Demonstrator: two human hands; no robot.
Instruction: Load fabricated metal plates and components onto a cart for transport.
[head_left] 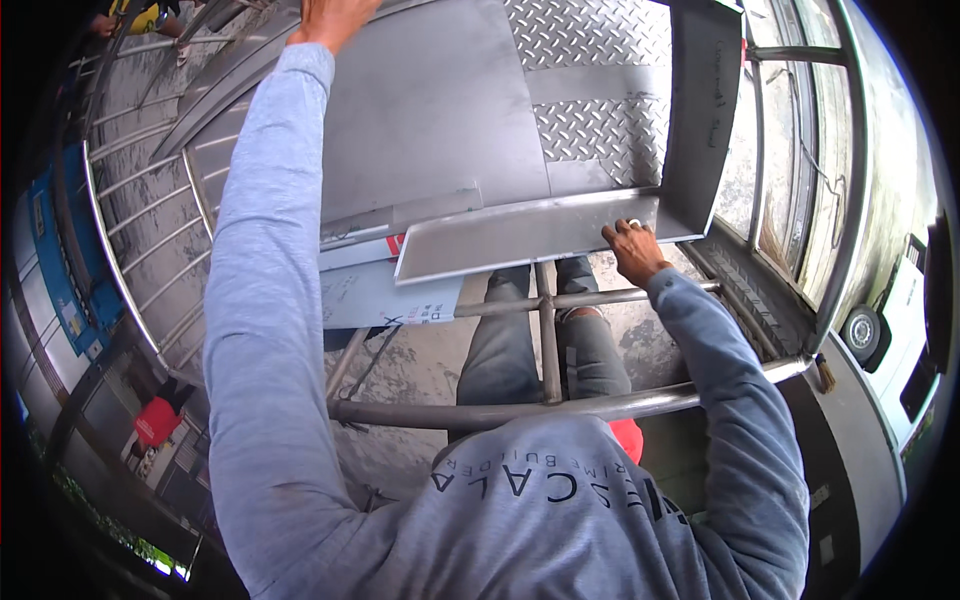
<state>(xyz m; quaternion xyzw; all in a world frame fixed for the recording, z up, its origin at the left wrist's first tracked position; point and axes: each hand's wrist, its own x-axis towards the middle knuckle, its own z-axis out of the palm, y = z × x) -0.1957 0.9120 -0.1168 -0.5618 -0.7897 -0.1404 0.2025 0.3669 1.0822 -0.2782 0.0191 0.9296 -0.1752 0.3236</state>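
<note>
My right hand [635, 248] is at the near edge of a long, shallow grey metal panel [520, 235] with folded edges, its fingers curled over the rim near the panel's right end. A light-coloured ring or band shows on one finger. At that end stands a second folded metal panel [700, 120] with handwriting on it; I cannot tell if the two are joined. My left hand [335, 20] reaches far forward over a large flat grey metal sheet [430, 90]. The top edge of the view cuts off its fingers, so what it touches is hidden.
Diamond-pattern plate [600, 130] lies beyond the long panel. A pale blue sheet [390, 295] sticks out at its left. A metal pipe rail [500, 411] crosses close before me, and bar railings [150, 225] stand left. A white vehicle [890, 330] is at right; people are at far left.
</note>
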